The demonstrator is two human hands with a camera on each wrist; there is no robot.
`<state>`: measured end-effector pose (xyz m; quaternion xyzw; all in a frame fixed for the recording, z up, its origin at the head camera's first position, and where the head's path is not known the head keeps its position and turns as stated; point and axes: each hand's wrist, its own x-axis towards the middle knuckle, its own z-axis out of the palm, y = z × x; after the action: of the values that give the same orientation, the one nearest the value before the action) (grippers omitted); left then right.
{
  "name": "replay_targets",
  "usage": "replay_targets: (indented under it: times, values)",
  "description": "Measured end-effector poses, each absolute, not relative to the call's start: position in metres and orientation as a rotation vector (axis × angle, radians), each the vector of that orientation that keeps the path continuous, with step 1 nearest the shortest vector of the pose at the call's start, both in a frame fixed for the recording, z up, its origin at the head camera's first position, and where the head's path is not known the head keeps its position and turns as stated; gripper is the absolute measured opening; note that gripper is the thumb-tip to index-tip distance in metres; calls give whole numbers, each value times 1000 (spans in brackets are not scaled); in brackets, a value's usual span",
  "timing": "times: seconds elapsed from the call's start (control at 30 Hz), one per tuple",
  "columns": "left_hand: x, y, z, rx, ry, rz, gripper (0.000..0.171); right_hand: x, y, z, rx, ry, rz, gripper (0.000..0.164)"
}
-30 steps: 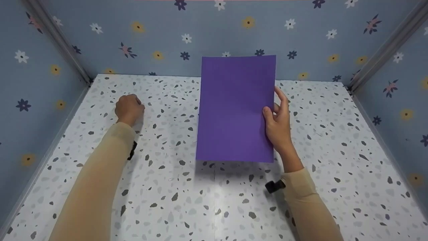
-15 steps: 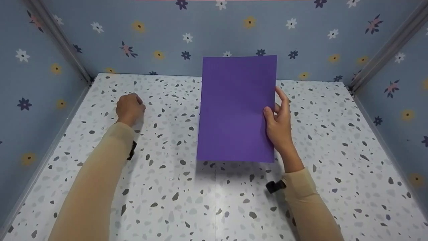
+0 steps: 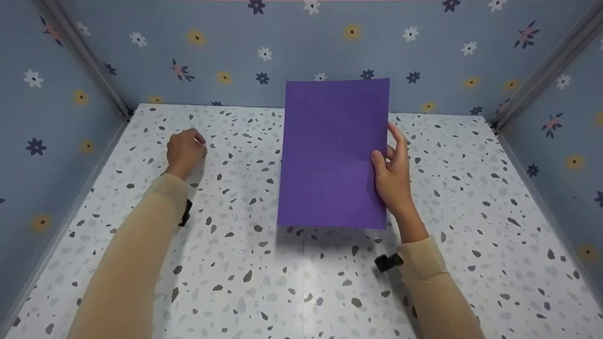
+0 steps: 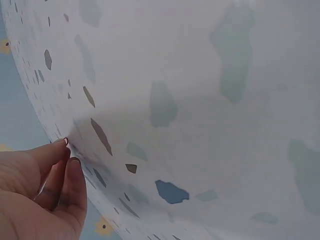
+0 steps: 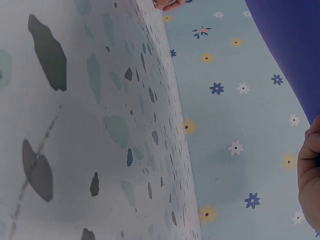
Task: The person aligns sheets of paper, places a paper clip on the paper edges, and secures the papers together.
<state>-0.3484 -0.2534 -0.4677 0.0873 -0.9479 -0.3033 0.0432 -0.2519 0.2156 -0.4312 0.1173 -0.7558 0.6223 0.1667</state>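
My right hand [image 3: 393,176] holds a stiff purple sheet of paper [image 3: 330,155] by its right edge. The thumb lies on the front face, and the other fingers are partly hidden behind. The sheet stands tilted up above the table, casting a shadow under its lower edge. In the right wrist view, part of the purple sheet [image 5: 295,45] shows at upper right, with curled fingers [image 5: 310,175] at the frame's edge. My left hand [image 3: 185,148] is low over the table at left, fingers loosely bent, nothing visible in them. In the left wrist view, thumb and fingertips [image 4: 75,170] come close together.
The white speckled table [image 3: 235,282] spreads beneath both arms. Blue flowered panels [image 3: 301,42] enclose it at the back and both sides, with grey metal posts [image 3: 89,61] in the corners. A small black device [image 3: 387,262] is on the right wrist.
My left hand shifts slightly to the right and its fingers loosen from a tighter curl. The purple sheet and my right hand stay almost still.
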Motion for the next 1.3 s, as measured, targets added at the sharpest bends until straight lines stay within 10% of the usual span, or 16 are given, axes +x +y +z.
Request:
replay_targets:
  times: [1.3]
  values:
    - [-350, -193, -414, 144, -2696, -1355, 20, -253, 211, -435, 405, -2127, 1771, 63]
